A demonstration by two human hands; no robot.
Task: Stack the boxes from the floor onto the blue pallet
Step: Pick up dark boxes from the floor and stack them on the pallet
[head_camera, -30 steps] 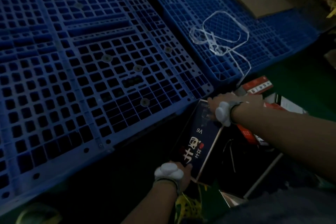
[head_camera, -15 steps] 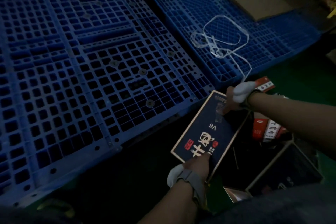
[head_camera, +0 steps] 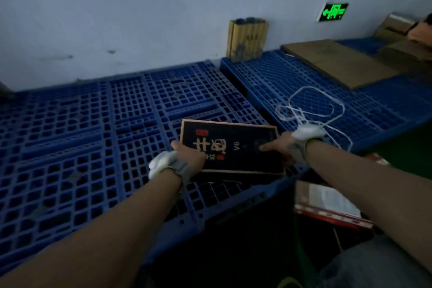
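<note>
A flat dark navy box [head_camera: 243, 147] with gold edging, gold characters and "V6" on its lid is held over the near right part of the blue pallet [head_camera: 81, 147]. My left hand [head_camera: 187, 155] grips its left end and my right hand [head_camera: 280, 148] grips its right end, thumbs on the lid. Whether the box rests on the grid or hovers just above it is unclear. A red and white box [head_camera: 327, 206] lies on the floor to the right, under my right forearm.
A second blue pallet [head_camera: 374, 110] lies to the right, with tangled white strapping [head_camera: 313, 110] and flat cardboard [head_camera: 339, 63] on it. A yellow bundle [head_camera: 247, 40] stands against the grey wall. A green exit sign [head_camera: 333, 11] glows there. Green floor shows at right.
Both hands lifted the navy box from the floor pile up and forward over the pallet. My view tilted upward, bringing the wall into sight.
</note>
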